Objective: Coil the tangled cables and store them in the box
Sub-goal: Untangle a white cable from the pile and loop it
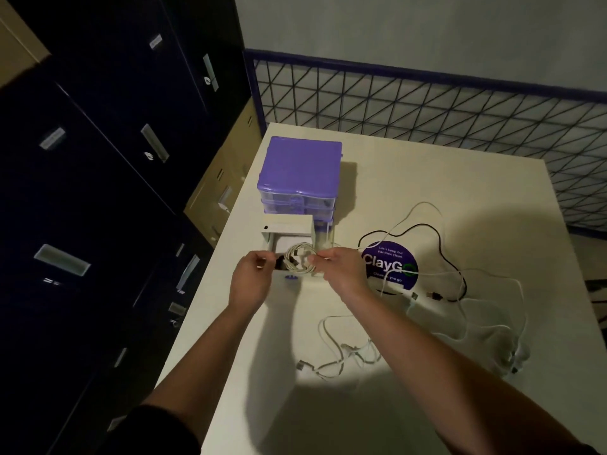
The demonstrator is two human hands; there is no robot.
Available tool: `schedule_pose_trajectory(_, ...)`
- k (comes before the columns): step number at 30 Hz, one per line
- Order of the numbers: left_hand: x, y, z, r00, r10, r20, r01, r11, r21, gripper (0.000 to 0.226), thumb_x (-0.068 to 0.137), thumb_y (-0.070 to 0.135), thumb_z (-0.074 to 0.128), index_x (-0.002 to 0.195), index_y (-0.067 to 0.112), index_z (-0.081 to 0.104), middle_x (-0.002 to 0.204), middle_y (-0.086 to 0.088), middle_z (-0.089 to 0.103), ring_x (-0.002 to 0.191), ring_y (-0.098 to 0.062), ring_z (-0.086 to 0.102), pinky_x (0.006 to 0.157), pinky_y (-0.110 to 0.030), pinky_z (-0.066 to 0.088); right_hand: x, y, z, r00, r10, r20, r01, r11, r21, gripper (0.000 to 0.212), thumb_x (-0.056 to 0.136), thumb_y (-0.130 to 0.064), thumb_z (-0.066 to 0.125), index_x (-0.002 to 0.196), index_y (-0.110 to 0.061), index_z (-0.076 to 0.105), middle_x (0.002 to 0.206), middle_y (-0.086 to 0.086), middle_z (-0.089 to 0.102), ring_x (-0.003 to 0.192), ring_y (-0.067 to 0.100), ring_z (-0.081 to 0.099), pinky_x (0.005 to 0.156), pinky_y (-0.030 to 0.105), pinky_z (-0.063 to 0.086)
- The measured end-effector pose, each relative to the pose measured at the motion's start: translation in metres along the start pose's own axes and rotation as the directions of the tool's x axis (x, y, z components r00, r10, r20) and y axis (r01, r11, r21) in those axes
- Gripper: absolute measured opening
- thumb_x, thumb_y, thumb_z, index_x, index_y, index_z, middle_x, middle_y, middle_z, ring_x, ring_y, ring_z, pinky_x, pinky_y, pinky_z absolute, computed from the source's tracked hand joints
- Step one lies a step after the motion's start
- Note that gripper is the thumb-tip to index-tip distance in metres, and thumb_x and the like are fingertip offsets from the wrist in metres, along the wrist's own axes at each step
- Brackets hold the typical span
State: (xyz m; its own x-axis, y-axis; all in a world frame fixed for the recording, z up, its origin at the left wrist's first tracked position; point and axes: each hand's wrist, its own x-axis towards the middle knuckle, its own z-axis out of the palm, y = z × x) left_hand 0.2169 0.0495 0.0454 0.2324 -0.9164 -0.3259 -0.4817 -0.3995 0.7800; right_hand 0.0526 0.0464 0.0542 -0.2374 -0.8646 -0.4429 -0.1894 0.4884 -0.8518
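Observation:
A coiled white cable (299, 257) hangs between my two hands, just above a pulled-out drawer (289, 239) of the purple box (300, 175). My left hand (253, 274) pinches the coil's left side, where a dark end shows. My right hand (338, 267) grips its right side. A black cable (441, 247) and several loose white cables (473, 310) lie tangled on the table to the right. One more white cable (331, 353) sprawls near the front.
The white table (394, 178) carries a round purple sticker (389, 264) under the cables. Dark filing cabinets (98, 192) stand close on the left. A wire-grid fence (427, 103) runs behind the table.

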Motion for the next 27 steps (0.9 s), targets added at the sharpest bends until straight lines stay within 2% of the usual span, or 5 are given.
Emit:
schedule_pose_trajectory(4,0.017,-0.025,0.0,0.994,0.089,-0.056,-0.069,0.953,0.295,0.021,0.092,0.027,0.058,0.11,0.019,0.065,0.11,-0.008,0.061,0.11,-0.03,0.049,0.085,-0.028,0.035,0.016,-0.001,0.021,1.0,-0.024,0.005,0.024,0.987,-0.159,0.026,0.078,-0.034,0.076,0.096,-0.015,0.075,0.09,0.007,0.075,0.083,0.023,0.068,0.077,0.037,0.055)
schedule_pose_trajectory(8,0.017,-0.026,0.0,0.996,0.075,-0.04,-0.056,0.933,0.357,0.029,0.094,0.028,0.056,0.122,0.02,0.058,0.12,-0.01,0.05,0.121,-0.029,0.038,0.09,-0.04,0.043,0.027,-0.005,0.038,0.999,-0.02,-0.029,0.011,0.957,-0.288,0.025,0.08,-0.037,0.072,0.1,-0.022,0.074,0.094,0.001,0.074,0.087,0.021,0.068,0.081,0.035,0.054)
schedule_pose_trajectory(13,0.02,-0.026,0.0,0.996,0.086,-0.004,-0.079,0.931,0.356,0.028,0.096,0.03,0.053,0.122,0.022,0.057,0.121,-0.009,0.048,0.123,-0.027,0.037,0.09,-0.039,0.043,0.032,0.002,0.052,0.991,-0.106,-0.078,0.057,0.881,-0.47,0.024,0.081,-0.041,0.069,0.099,-0.027,0.074,0.09,-0.002,0.075,0.091,0.019,0.068,0.089,0.034,0.047)
schedule_pose_trajectory(18,0.024,-0.025,0.0,0.996,0.087,-0.009,-0.077,0.925,0.373,0.025,0.096,0.03,0.053,0.119,0.021,0.059,0.122,-0.007,0.049,0.124,-0.025,0.038,0.088,-0.038,0.044,0.026,0.002,0.048,0.955,-0.29,-0.06,0.151,0.652,-0.743,0.022,0.087,-0.042,0.061,0.102,-0.029,0.069,0.091,0.001,0.073,0.102,0.02,0.059,0.094,0.032,0.028)
schedule_pose_trajectory(27,0.025,-0.026,0.002,0.994,0.102,-0.044,-0.078,0.924,0.373,0.024,0.097,0.028,0.05,0.12,0.022,0.054,0.12,-0.005,0.052,0.119,-0.024,0.044,0.081,-0.035,0.041,0.024,0.003,0.053,0.93,-0.34,0.137,0.248,0.307,-0.919,0.013,0.089,-0.023,0.056,0.095,-0.022,0.067,0.09,0.001,0.072,0.098,0.023,0.057,0.092,0.039,0.032)
